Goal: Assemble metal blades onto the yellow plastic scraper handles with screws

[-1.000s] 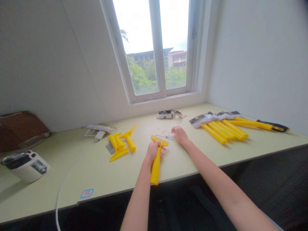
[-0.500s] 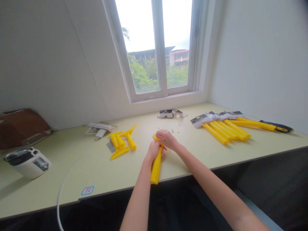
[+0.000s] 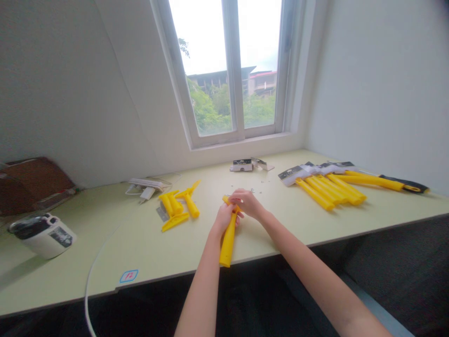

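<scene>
A yellow plastic scraper (image 3: 228,243) points its thick round handle toward me near the table's front edge. My left hand (image 3: 224,219) is closed around it just below its head. Over that head, my right hand (image 3: 244,201) has its fingers bent together at the top; whatever small thing they pinch, if any, is hidden. Several small metal screws (image 3: 252,190) are scattered just beyond my right hand. To the left lie several more yellow scrapers (image 3: 174,206), with a grey blade (image 3: 162,214) showing beside one.
Packaged yellow scrapers (image 3: 329,189) and a black-and-yellow tool (image 3: 403,183) lie at the right. Small boxes (image 3: 242,164) sit below the window. At the left are a power strip (image 3: 147,187), a white jug (image 3: 47,238) and a cable (image 3: 89,276) crossing the front edge.
The fingers of my right hand have shifted slightly over the scraper's head. My left hand and the scraper stay almost in place.
</scene>
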The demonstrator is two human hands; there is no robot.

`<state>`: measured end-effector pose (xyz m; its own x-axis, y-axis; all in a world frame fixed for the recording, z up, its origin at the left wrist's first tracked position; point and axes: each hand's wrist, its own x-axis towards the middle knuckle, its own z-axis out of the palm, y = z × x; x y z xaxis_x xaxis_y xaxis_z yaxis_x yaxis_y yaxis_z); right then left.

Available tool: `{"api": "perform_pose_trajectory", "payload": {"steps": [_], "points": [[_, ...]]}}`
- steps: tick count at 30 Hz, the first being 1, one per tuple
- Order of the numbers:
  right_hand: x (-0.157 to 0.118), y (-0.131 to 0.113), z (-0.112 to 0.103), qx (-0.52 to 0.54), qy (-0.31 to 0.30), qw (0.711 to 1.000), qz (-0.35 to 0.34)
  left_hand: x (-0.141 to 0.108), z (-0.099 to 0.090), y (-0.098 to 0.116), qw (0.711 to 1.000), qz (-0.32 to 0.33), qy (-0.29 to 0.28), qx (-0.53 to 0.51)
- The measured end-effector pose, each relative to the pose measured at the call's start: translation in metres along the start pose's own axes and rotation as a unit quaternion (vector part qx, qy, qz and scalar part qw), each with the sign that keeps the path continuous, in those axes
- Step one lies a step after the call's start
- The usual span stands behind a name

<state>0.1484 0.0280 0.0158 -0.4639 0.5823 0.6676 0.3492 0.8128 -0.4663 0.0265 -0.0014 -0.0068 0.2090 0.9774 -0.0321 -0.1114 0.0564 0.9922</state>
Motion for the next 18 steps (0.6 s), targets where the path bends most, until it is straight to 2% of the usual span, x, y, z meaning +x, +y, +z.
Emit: {"api": "perform_pose_trajectory", "payload": {"steps": [4, 18], "points": [[-0.0018, 0.0006, -0.0021, 0.007, 0.033, 0.999, 0.003, 0.0011, -0.0005, -0.0010, 1.000, -0.005, 0.003, -0.001], [-0.0024, -0.0035, -0.0044, -0.046, 0.001, 0.997, -0.060, -0.0001, -0.0012, -0.0011, 1.000, 0.002, 0.001, 0.000]]}}
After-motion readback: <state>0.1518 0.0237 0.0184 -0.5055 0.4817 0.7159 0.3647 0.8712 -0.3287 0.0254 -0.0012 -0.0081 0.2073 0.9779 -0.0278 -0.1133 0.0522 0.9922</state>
